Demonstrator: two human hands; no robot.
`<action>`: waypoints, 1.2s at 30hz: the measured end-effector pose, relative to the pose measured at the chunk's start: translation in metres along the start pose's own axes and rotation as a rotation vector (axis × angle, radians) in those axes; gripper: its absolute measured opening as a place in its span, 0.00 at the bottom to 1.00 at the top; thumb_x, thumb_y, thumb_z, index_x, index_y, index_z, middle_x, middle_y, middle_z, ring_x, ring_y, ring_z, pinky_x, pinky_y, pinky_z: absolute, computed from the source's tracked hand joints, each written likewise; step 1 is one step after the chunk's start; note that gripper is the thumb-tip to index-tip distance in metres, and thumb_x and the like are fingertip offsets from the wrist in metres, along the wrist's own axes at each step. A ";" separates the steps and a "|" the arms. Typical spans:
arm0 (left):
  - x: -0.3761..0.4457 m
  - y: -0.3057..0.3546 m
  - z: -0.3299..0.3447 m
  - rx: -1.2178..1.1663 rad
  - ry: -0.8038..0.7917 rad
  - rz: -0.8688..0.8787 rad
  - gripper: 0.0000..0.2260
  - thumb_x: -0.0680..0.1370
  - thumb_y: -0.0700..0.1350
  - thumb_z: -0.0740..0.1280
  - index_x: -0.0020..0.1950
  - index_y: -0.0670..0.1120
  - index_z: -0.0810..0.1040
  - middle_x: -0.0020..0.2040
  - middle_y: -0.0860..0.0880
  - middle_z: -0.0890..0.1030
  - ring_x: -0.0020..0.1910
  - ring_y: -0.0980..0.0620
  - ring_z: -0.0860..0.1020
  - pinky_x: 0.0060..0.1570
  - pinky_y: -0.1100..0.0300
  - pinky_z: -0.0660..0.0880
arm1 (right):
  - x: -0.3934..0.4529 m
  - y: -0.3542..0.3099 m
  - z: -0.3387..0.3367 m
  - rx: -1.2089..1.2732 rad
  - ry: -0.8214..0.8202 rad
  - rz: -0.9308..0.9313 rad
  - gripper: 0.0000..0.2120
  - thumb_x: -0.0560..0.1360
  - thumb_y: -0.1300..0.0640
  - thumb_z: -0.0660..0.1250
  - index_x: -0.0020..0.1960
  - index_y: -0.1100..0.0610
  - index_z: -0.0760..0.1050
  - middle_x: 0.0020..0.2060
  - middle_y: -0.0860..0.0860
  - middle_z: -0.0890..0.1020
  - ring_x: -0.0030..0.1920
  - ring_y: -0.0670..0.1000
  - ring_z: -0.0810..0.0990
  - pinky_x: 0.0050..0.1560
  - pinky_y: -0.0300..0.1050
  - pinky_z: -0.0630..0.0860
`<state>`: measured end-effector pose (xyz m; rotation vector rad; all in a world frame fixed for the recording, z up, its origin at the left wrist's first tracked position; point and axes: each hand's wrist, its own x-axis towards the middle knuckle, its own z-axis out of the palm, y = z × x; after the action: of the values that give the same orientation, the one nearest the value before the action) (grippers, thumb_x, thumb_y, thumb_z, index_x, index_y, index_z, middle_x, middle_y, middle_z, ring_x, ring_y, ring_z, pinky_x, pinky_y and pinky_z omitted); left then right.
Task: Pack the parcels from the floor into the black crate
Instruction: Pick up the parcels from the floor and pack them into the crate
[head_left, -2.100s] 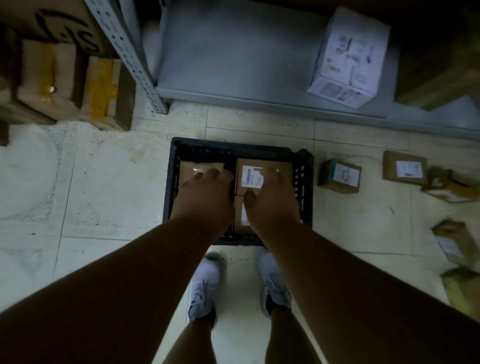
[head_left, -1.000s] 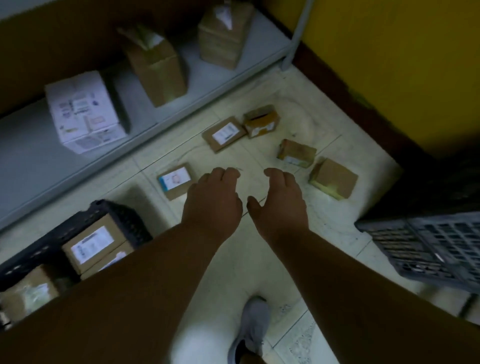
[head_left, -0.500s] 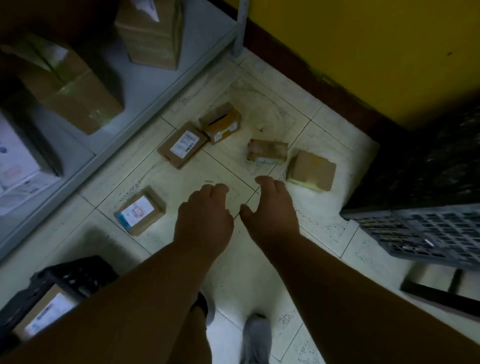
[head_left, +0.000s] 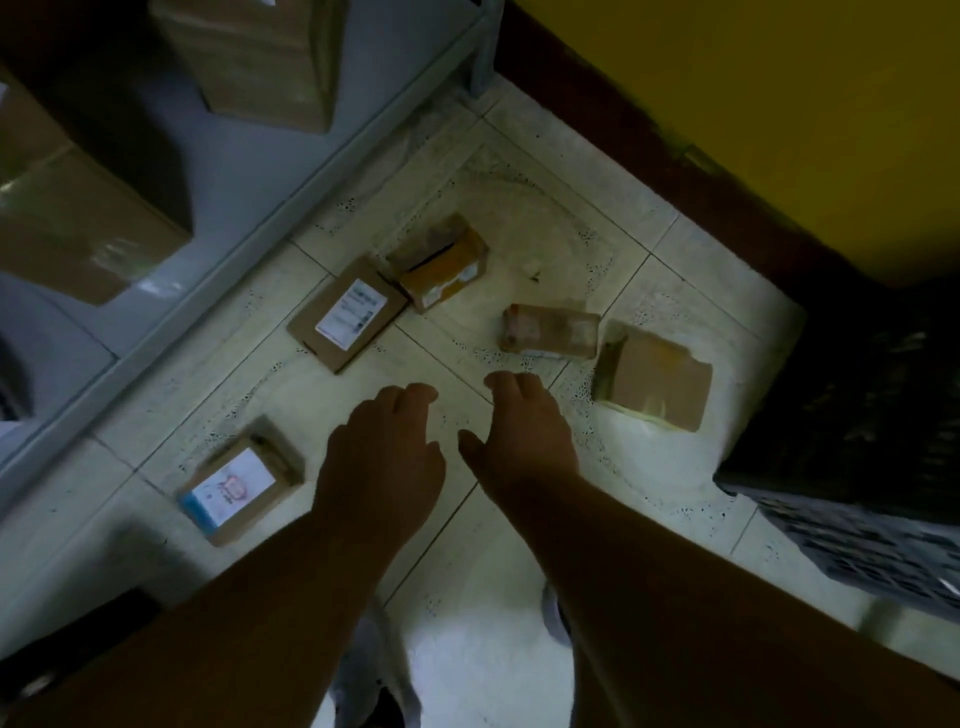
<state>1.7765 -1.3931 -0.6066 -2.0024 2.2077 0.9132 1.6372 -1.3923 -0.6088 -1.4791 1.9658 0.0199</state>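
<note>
Left hand and right hand both spread loose, empty, hovering over floor amid scattered parcels. Step: reaching for next pick. Nearest: taped parcel just beyond right hand; labelled parcel left. Black crate not identifiable here; next move: lower, grip, carry.

Floor: pale cream tiles, dark lines between, tiny black specks. Wall: yellow, dark brown strip along bottom. Shelf: grey. Five parcels: brown. Flat parcel: white label. Near parcel: white label, blue edge, pink picture. Far parcel: orange-yellow side. Crate at right: dark, grid holes.
</note>
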 end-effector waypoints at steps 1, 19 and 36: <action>0.010 -0.001 0.017 -0.009 -0.016 -0.016 0.25 0.76 0.49 0.69 0.72 0.50 0.66 0.65 0.49 0.74 0.63 0.50 0.73 0.60 0.54 0.73 | 0.015 0.011 0.007 -0.010 -0.029 0.019 0.31 0.74 0.48 0.70 0.73 0.52 0.63 0.68 0.52 0.69 0.66 0.54 0.70 0.66 0.52 0.71; 0.210 0.145 0.299 -0.381 -0.419 -0.051 0.20 0.79 0.50 0.65 0.71 0.50 0.67 0.66 0.46 0.75 0.61 0.45 0.76 0.58 0.48 0.75 | 0.187 0.326 0.069 0.081 0.188 0.540 0.38 0.73 0.40 0.69 0.75 0.50 0.57 0.76 0.58 0.58 0.75 0.63 0.58 0.72 0.62 0.63; 0.230 0.151 0.303 -0.563 -0.407 -0.127 0.10 0.80 0.45 0.64 0.61 0.50 0.75 0.52 0.47 0.79 0.44 0.47 0.78 0.39 0.55 0.75 | 0.188 0.363 0.063 0.367 0.437 0.870 0.27 0.65 0.31 0.62 0.57 0.46 0.68 0.52 0.52 0.72 0.49 0.57 0.77 0.50 0.58 0.79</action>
<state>1.4889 -1.4696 -0.8871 -1.8666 1.7070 1.8840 1.3315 -1.3971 -0.8874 -0.3354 2.6431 -0.2890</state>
